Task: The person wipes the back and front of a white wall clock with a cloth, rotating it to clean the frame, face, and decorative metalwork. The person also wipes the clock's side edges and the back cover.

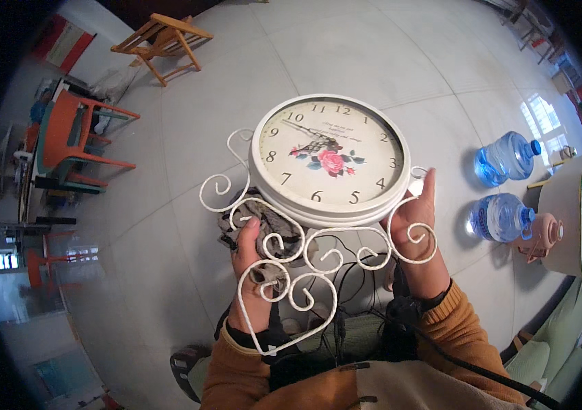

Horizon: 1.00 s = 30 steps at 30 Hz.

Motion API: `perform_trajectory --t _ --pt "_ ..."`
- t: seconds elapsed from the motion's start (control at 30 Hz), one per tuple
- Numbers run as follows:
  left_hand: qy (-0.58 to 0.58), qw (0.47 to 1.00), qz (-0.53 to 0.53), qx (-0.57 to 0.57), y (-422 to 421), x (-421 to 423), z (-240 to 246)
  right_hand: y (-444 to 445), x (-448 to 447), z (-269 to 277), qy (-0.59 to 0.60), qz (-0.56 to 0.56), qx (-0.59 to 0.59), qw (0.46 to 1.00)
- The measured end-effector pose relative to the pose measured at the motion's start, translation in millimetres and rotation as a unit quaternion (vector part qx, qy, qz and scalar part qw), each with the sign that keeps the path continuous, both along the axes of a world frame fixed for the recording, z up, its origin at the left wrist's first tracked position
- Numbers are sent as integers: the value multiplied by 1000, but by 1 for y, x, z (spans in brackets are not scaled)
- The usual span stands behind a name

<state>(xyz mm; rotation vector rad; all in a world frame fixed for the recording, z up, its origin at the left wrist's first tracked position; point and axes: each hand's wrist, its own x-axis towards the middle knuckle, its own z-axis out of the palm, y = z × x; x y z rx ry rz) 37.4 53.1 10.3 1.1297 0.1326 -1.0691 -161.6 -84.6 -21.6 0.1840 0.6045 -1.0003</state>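
A round white clock (332, 154) with a floral dial faces up in front of me, held off the floor. White twisted-metal scrollwork (291, 277) curls from its rim toward my body and out to both sides. At the lower left, my left hand (250, 256) grips the scrollwork, with its thumb on top. A crumpled grey cloth (270, 225) is bunched in that hand, behind the metal curls. My right hand (416, 215) supports the clock's right side, thumb pointing up beside a small scroll. Its other fingers are hidden beneath the clock.
Two large blue-capped water bottles (506, 159) lie on the tiled floor to the right, beside a pink jug (539, 236) and a white table (567, 220). An orange chair (70, 128) stands left, a folding wooden stool (168, 43) beyond. Black cables (342, 297) hang near my lap.
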Motion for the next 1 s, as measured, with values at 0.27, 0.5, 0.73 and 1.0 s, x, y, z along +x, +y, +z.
perform_trajectory --t 0.27,0.5,0.73,1.0 --pt "-47 996 -5 -73 -1 -16 8 27 11 -11 -17 50 -86 995" --pt "-391 898 -151 -135 7 -21 -6 28 1 -9 103 158 -159 969" --pt "83 991 -31 -96 -4 -2 -3 31 6 -2 29 190 -235 953" --pt "47 985 -131 -97 2 16 -6 22 3 16 17 191 -285 939"
